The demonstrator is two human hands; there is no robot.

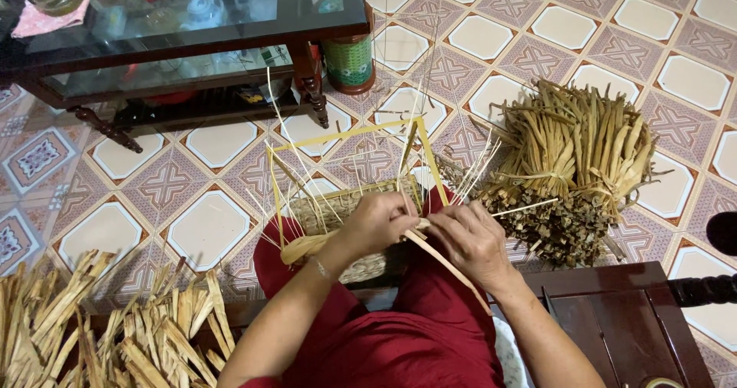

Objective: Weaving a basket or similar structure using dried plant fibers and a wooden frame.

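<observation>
A half-woven straw basket [338, 208] rests on my red-clad lap, built around a yellow rectangular frame [349, 135] with thin upright stakes sticking out. My left hand [374, 223] is closed on a flat strand of dried fibre [303, 247] at the basket's near rim. My right hand [470, 238] pinches another long flat strand [449, 269] that runs down toward my right knee. Both hands meet at the basket's right corner.
A large tied bundle of dried fibre [572, 161] lies on the patterned tile floor to the right. More loose strands [115, 330] lie at lower left. A glass-topped wooden table [192, 42] stands behind, a green cylinder container [349, 62] beside its leg. Dark wooden furniture [622, 319] sits at lower right.
</observation>
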